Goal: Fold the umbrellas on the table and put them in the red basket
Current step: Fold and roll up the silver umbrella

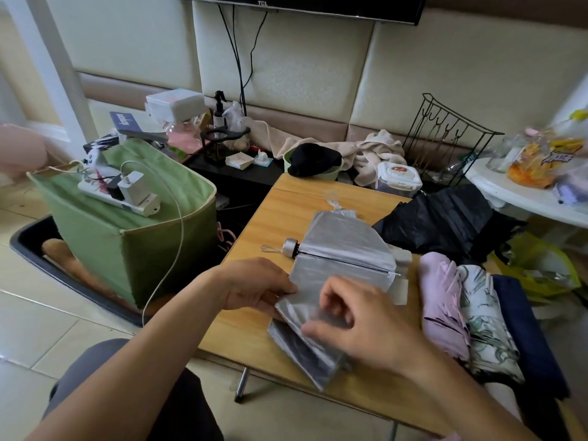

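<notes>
Both of our hands work the silver umbrella (342, 249), which lies across the middle of the wooden table (254, 313). Our left hand (257, 286) pinches the near left edge of its canopy, while our right hand (359, 323), fingers curled, grasps a fold of the same silver cloth just to the right. Its handle (290, 247) points left, just beyond our left hand. At the near right lie a folded lilac umbrella (440, 300), a floral umbrella (486, 323) and a navy umbrella (528, 332); a black umbrella (445, 218) sprawls farther right.
</notes>
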